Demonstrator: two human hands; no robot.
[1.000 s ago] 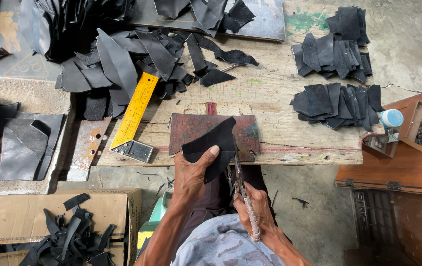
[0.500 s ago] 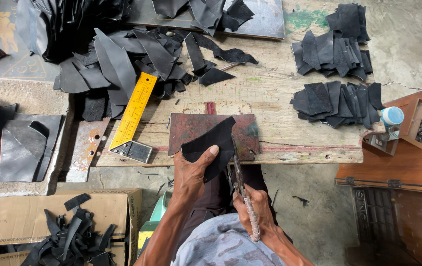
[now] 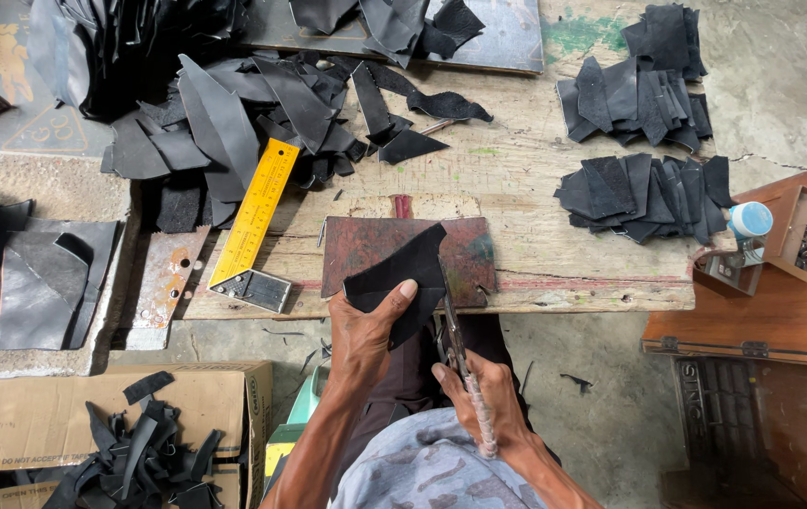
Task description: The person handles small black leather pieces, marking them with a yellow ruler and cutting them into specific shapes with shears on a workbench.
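Black leather piece (image 3: 401,283) is lying on the rusty metal cutting plate (image 3: 474,254) at the near edge of the wooden workbench (image 3: 535,179), hanging a bit over it. Left hand (image 3: 366,330) presses down on it, thumb on top, while the right hand (image 3: 479,401) is clenched around a wrapped-handle knife (image 3: 460,353), blade right against the leather's edge.

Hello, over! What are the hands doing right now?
Left hand pins black leather piece on the metal plate. Right hand grips knife beside it. Nothing blocking.
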